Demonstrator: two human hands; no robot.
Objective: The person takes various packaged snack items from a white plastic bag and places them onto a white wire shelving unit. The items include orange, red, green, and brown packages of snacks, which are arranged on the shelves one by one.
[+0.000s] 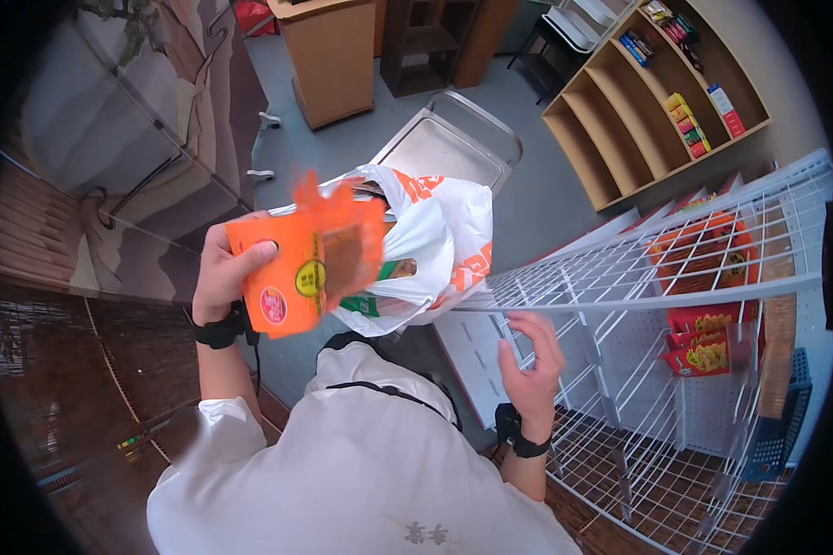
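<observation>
My left hand (221, 267) grips a small stack of orange snack packets (281, 274), the thumb across their front. They bear writing and a round yellow mark, and their far end is blurred. Just beyond them, a white plastic bag (461, 215) with orange print stands open at the near end of a metal platform cart (439, 144). Green packaging (361, 305) shows at the bag's near side; most of its contents are hidden. My right hand (533, 364) holds nothing, its fingers bent and apart, close to the white wire rack (590, 305).
Red snack bags (701, 350) sit on the wire rack's right side, above a dark blue perforated basket (777, 423). A wooden shelf unit (638, 142) with several packaged snacks stands at far right. A brown cabinet (333, 62) is ahead; patterned fabric (208, 139) hangs at left.
</observation>
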